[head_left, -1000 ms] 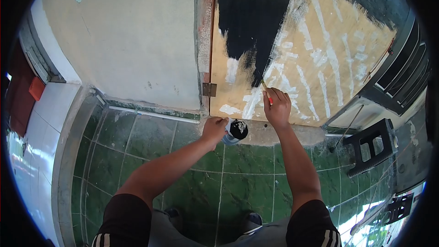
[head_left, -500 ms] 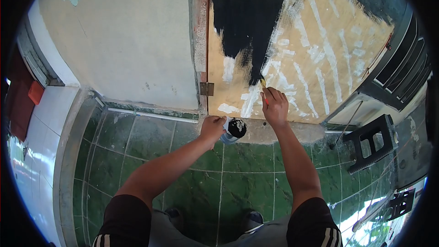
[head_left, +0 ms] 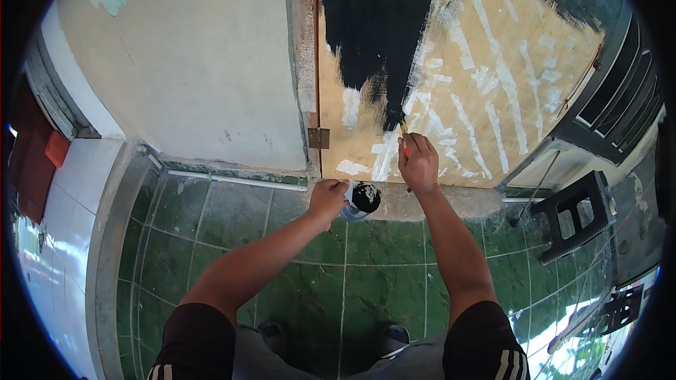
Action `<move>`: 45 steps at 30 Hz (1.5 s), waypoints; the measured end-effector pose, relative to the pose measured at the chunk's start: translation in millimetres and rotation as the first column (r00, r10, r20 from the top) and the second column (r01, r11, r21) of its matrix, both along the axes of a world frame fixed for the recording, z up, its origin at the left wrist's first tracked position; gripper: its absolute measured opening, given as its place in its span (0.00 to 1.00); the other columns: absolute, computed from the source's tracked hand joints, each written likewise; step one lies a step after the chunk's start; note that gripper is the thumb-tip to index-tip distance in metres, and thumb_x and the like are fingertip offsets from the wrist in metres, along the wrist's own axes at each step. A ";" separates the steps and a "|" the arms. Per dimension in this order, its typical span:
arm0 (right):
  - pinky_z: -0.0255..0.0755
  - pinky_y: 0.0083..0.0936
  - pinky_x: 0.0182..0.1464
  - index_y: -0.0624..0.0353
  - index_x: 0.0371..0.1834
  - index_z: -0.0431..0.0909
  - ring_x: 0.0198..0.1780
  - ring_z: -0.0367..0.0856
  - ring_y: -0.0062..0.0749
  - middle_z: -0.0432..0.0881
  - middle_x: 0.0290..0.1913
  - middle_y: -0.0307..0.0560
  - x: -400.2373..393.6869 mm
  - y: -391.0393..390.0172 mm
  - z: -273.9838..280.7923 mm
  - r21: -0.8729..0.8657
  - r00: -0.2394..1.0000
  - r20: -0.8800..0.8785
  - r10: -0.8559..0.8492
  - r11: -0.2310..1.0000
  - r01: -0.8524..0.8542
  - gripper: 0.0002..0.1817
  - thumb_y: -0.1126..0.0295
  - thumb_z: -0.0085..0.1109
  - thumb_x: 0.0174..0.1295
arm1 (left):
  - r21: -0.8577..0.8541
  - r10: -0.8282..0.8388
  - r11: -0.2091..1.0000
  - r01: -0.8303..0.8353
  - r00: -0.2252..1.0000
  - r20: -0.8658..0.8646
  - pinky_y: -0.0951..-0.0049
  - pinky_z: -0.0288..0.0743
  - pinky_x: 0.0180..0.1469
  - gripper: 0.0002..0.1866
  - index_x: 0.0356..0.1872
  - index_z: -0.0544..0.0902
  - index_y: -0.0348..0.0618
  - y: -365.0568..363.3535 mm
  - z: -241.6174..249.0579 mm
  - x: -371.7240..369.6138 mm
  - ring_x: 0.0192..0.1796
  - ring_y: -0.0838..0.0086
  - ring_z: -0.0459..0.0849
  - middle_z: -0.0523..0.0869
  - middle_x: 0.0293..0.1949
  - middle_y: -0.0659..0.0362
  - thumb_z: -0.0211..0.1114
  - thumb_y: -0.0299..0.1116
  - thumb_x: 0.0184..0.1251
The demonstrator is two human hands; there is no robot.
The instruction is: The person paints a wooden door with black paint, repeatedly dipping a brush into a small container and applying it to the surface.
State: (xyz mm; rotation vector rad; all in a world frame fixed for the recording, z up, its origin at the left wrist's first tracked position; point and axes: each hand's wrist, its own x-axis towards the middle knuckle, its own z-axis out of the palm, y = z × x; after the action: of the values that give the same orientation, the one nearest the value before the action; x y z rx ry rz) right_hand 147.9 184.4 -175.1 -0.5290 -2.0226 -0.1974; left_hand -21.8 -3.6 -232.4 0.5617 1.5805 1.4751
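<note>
A paintbrush with a red and yellow handle is gripped in my right hand, its bristles at the lower tip of a black painted patch. That patch covers the upper left of a tan wooden door, which also bears several white filler streaks. My left hand is closed on the rim of a small paint cup, held above the floor near the door's bottom edge. Black paint shows inside the cup, with a pale patch on its surface.
A brown hinge sits on the door's left edge, next to a pale wall. Right of the door are a dark louvred panel and a black plastic stool. A white pipe runs along the wall's foot above green floor tiles.
My right hand and the brush have shifted slightly left, the brush now more upright against the door. My left hand still holds the cup in nearly the same place.
</note>
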 end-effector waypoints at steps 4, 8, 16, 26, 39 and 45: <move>0.83 0.43 0.42 0.66 0.44 0.86 0.39 0.87 0.51 0.86 0.40 0.55 -2.7 3.3 2.8 -0.034 0.999 -0.045 -0.006 0.999 0.004 0.06 0.75 0.69 0.69 | 0.000 -0.021 1.000 0.021 1.000 -0.002 0.70 0.89 0.48 0.17 0.51 0.87 0.30 1.0 -1.1 -1.4 0.45 0.73 0.87 0.88 0.45 0.56 0.68 0.40 0.83; 0.82 0.44 0.39 0.66 0.42 0.85 0.36 0.87 0.51 0.85 0.37 0.54 -1.9 -3.4 1.7 -0.131 1.000 -0.015 0.001 0.991 -0.003 0.05 0.75 0.68 0.70 | -0.011 -0.026 1.000 0.026 1.000 -0.016 0.69 0.89 0.49 0.17 0.50 0.87 0.30 0.1 0.2 0.0 0.46 0.74 0.88 0.88 0.45 0.55 0.67 0.40 0.83; 0.82 0.42 0.38 0.66 0.43 0.87 0.35 0.88 0.54 0.88 0.38 0.56 -2.0 4.4 4.3 -0.271 0.990 -0.118 -0.074 0.962 0.040 0.06 0.74 0.68 0.71 | -0.022 -0.020 1.000 0.019 1.000 -0.022 0.69 0.89 0.50 0.18 0.50 0.86 0.30 2.9 -12.6 -4.4 0.47 0.72 0.87 0.88 0.45 0.55 0.67 0.41 0.84; 0.84 0.41 0.39 0.67 0.46 0.89 0.37 0.90 0.54 0.90 0.41 0.61 -17.8 2.6 1.6 -0.424 0.992 -0.127 -0.010 0.904 -0.045 0.07 0.73 0.69 0.72 | -0.039 -0.012 0.999 0.011 1.000 -0.019 0.66 0.90 0.52 0.19 0.48 0.85 0.28 3.7 -16.8 -2.1 0.47 0.70 0.87 0.86 0.44 0.53 0.67 0.40 0.84; 0.80 0.39 0.34 0.66 0.44 0.90 0.29 0.87 0.48 0.90 0.37 0.59 -28.4 -1.5 27.3 -0.484 0.949 -0.307 -0.065 0.870 -0.097 0.11 0.67 0.69 0.74 | -0.035 -0.030 0.999 0.030 0.999 -0.012 0.65 0.90 0.51 0.19 0.46 0.85 0.28 1.5 -15.6 -1.2 0.46 0.70 0.87 0.86 0.45 0.54 0.67 0.40 0.83; 0.80 0.39 0.35 0.65 0.43 0.91 0.30 0.88 0.50 0.90 0.36 0.60 -31.9 1.8 9.8 -0.461 0.963 -0.259 -0.073 0.886 -0.057 0.11 0.67 0.69 0.74 | -0.037 -0.022 0.999 0.022 1.000 -0.002 0.65 0.90 0.51 0.18 0.47 0.86 0.30 3.0 -13.0 -4.1 0.45 0.71 0.88 0.87 0.45 0.54 0.67 0.40 0.83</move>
State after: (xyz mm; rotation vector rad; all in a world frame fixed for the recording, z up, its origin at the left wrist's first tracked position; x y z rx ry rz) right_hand 115.9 186.2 -165.2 -0.8167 -1.7934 0.3541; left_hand -25.9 -0.6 -245.4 0.5585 1.5952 1.4266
